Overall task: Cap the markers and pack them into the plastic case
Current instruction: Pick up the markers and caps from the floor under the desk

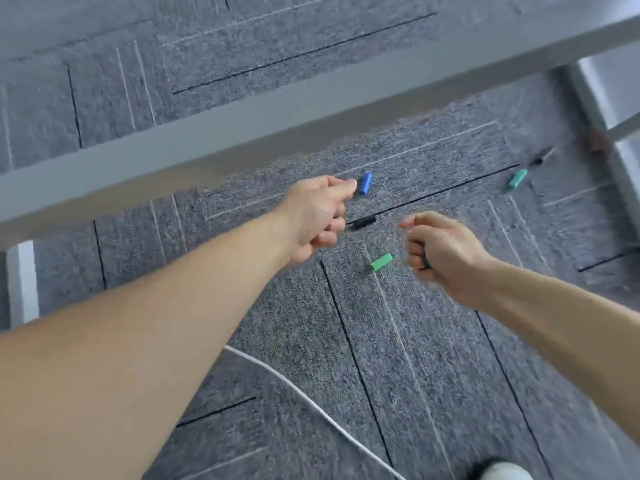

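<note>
Reaching arms: both stretch down over the carpet (433,358), under a grey table edge (207,147).
Left hand (317,216): fingers curled in, thumb and forefinger tips just beside the blue cap (365,183) but apart from it; I see nothing in its grasp.
Right hand (446,254): fingers curled round a dark piece (426,264); it is too blurred to say what that piece is.
Blue cap: lying on the carpet, farthest from the person of the three near caps.
Black cap (363,221): on the carpet between the two hands, its left end hidden behind the left knuckles.
Green cap (381,262): on the carpet just left of the right hand, nearer the person than the black cap.
Teal cap (518,178): well apart to the right, near a table leg.
Dark object (540,159): just beyond the teal cap, blurred.
Cable (311,400): white, running across the carpet below the left forearm.
Shoe (505,471): pale toe at the bottom edge.
</note>
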The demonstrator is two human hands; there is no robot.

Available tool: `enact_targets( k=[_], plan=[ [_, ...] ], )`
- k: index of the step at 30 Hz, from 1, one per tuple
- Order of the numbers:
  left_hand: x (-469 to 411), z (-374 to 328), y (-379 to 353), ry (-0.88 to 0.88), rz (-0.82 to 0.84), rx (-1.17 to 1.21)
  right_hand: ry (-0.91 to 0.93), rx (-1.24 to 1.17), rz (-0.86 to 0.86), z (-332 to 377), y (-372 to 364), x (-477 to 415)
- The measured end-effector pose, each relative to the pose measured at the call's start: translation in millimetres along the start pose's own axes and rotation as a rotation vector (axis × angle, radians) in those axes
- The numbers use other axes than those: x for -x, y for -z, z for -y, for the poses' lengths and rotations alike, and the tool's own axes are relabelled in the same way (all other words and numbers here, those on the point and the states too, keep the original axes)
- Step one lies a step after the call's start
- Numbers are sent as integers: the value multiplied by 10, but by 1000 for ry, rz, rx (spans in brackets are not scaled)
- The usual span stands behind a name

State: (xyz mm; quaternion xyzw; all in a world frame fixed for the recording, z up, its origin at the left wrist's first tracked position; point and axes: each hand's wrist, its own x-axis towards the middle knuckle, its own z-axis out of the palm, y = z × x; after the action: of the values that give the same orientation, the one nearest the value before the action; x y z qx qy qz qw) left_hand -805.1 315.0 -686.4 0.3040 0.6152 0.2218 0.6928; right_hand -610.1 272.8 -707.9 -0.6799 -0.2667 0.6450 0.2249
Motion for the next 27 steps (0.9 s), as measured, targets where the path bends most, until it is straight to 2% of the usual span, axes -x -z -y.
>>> enact_targets(
  k=[2,3,4,7,9,11,12,13,15,16,17,18,20,22,23,24,26,27],
  plan=[
    [-107,68,-123,-159,-120,-711,221,499,-14,-81,56,-9],
    [-155,106,-176,-244,-159,-977,339,743,15,-106,73,-18],
    [-180,128,-222,-273,-166,-1108,422,963,67,-124,81,-32],
    [-316,202,-307,-335,-139,-1336,489,1394,128,-103,63,-61],
    [-389,255,-360,-405,-126,-1481,558,1515,131,-123,64,-119],
    [-422,255,-419,-356,-118,-1413,607,1537,126,-138,88,-151],
    [-441,243,-452,-268,-105,-1178,582,1461,116,-136,99,-150],
    [-481,212,-460,-154,-78,-805,520,1284,101,-135,135,-155],
    [-453,89,-487,38,44,0,247,537,128,-95,273,-153],
    [-438,36,-487,58,117,248,129,156,180,-54,356,-144],
    [-420,-18,-497,52,169,371,77,-97,242,-10,452,-127],
    [-396,-74,-520,39,198,412,54,-246,291,23,554,-120],
    [-416,-175,-592,31,188,434,51,-392,327,115,703,-105],
    [-518,-237,-652,43,97,419,1,-516,212,201,796,-132],
    [-579,-246,-667,32,-1,316,-33,-543,119,221,839,-165],
    [-622,-246,-683,-1,-129,123,-64,-541,31,228,879,-203],
    [-690,-184,-649,-101,-392,-444,-93,-499,-83,235,978,-271],
    [-698,-143,-618,-165,-473,-723,-83,-455,-130,247,1031,-294]
  ],
)
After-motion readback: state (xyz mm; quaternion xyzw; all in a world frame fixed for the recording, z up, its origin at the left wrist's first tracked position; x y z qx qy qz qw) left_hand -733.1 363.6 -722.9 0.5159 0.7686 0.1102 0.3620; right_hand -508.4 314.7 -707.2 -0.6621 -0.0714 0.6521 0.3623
